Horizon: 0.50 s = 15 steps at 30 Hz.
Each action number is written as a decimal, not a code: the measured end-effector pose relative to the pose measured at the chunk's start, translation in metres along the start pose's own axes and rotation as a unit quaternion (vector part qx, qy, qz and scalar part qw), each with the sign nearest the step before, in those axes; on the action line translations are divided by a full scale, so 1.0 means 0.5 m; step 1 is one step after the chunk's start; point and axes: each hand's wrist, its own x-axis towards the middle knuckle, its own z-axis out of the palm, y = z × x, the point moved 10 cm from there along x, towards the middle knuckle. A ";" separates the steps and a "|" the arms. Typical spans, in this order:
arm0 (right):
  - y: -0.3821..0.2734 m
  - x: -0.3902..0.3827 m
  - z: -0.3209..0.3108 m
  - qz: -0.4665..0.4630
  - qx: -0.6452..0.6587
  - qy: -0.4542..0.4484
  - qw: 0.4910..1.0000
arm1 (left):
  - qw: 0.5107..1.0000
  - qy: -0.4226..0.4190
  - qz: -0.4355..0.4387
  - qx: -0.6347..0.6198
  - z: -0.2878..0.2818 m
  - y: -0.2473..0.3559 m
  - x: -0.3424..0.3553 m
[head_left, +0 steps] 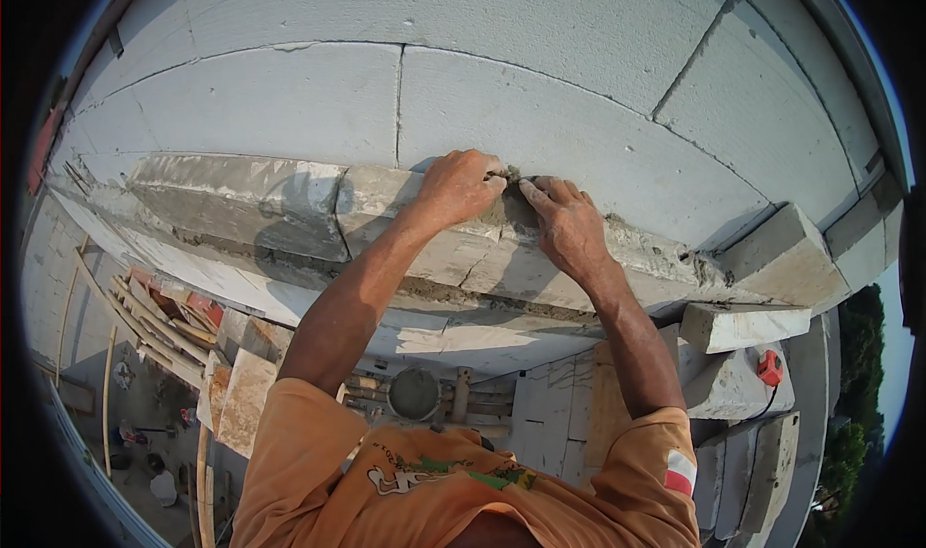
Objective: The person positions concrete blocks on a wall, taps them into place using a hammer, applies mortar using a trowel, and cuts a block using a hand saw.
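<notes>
Touching grey mortar (513,175) on a block ledge (376,189), left hand (461,186) curled, right hand (569,228) half-curled, any hold unclear

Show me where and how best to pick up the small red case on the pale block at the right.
I'd pinch the small red case by two opposite sides, coming from above, the side facing the camera. It looks compact and boxy enough to span, and nothing covers it there; the pale block lies behind it.
</notes>
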 end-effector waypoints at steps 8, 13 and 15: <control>-0.007 -0.006 0.041 -0.021 -0.033 -0.070 0.997 | 0.993 -0.080 0.042 0.081 0.039 0.018 -0.022; -0.014 0.002 0.034 -0.026 -0.030 -0.072 0.997 | 0.990 -0.107 0.043 0.077 0.047 0.009 -0.019; -0.015 0.001 0.046 -0.009 -0.047 -0.088 0.995 | 0.990 -0.095 0.059 0.083 0.053 0.002 -0.016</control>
